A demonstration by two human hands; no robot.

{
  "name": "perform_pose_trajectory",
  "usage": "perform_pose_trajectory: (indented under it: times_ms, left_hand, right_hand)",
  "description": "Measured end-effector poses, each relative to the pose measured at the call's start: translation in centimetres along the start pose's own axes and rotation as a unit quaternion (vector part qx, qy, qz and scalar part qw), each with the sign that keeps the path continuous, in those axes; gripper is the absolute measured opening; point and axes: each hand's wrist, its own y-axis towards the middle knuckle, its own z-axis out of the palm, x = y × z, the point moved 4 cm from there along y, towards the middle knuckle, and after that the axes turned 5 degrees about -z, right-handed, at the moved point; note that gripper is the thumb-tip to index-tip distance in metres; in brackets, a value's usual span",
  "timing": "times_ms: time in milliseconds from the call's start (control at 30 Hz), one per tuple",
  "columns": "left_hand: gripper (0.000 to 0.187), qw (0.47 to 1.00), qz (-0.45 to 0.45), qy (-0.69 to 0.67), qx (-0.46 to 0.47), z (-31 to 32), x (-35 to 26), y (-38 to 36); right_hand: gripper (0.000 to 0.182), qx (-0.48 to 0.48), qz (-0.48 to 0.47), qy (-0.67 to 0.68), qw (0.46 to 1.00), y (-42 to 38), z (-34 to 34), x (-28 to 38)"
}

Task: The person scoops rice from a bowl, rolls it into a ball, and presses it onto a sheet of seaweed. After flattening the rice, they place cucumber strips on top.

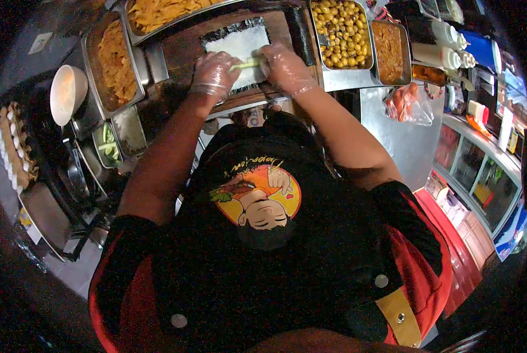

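Both gloved hands, the left hand (214, 73) and the right hand (285, 67), are pressing a pale green strip (246, 64) onto a rice-covered seaweed sheet (238, 42) lying on a wooden board (184, 50), with metal pans of yellow filling (341, 32) sitting just beside it.

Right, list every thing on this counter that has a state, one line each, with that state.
nori sheet: lying flat, covered with rice
pale green strip: lying across the rice, held at both ends
left hand: gloved, fingers on the strip
right hand: gloved, fingers on the strip
pan of yellow balls: uncovered, full
white bowl: tipped on its side
squeeze bottles: capped
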Motion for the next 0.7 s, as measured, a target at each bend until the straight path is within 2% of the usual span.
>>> perform_pose_trajectory:
  times_ms: [67,200,300,633,700]
  left_hand:
    - [0.023,1.000,0.017,0.013,0.006,0.3,0.2,0.0]
    - [0.024,0.999,0.044,-0.006,-0.006,0.8,0.2,0.5]
    - [0.024,1.000,0.026,0.015,0.001,0.4,-0.2,0.6]
    - [0.021,1.000,0.007,0.021,-0.007,0.7,-0.3,0.6]
    - [0.020,1.000,0.007,0.022,-0.008,1.3,0.2,0.6]
  right_hand:
    - [0.039,0.001,-0.078,-0.071,0.994,0.0,-0.7,-0.3]
    - [0.042,-0.007,-0.162,-0.069,0.984,0.7,-0.3,-1.6]
    - [0.039,0.024,-0.132,-0.112,0.985,1.0,0.1,-1.4]
    - [0.033,0.044,-0.133,-0.131,0.981,1.5,0.5,-1.5]
    - [0.035,0.035,-0.166,-0.130,0.977,1.7,0.1,-1.2]
